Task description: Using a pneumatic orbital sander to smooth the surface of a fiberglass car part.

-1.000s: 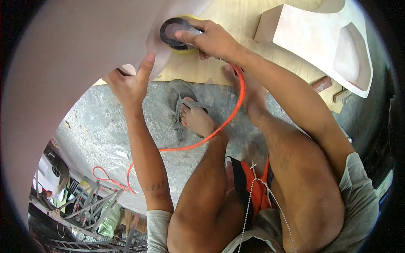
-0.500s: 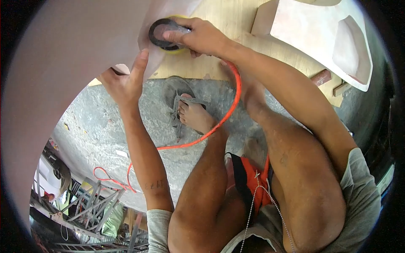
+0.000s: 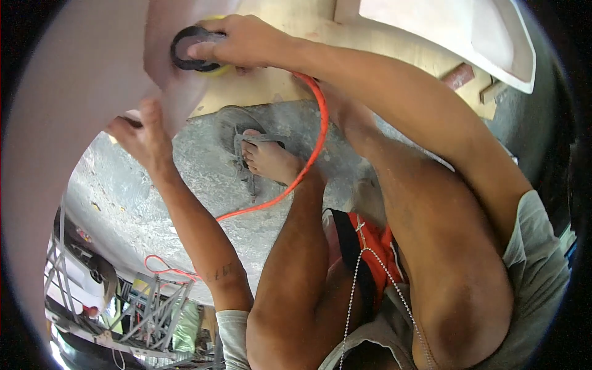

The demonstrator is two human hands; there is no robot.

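My right hand (image 3: 250,42) is wrapped around a round air sander (image 3: 183,44) with a black rim and a yellow base. The sander rests against the reddish-grey face of a large smooth, pale moulded panel (image 3: 80,68). An orange hose (image 3: 322,123) runs from beneath my right wrist, curving down over my leg. At the panel's lower edge, below the sander, my left hand (image 3: 146,137) grips the rim; its thumb points up and its fingertips are partly hidden at the edge.
Another white moulded part (image 3: 425,24) lies on the plywood board (image 3: 290,80) at the far right, near a reddish block (image 3: 457,76). My sandalled foot (image 3: 265,159) stands on the grey concrete floor (image 3: 117,179). A metal frame (image 3: 151,314) and clutter fill the lower left.
Both hands and the sander have shifted left in view, along with the panel's edge. The foot and white part also appear farther left, as the view itself has moved.
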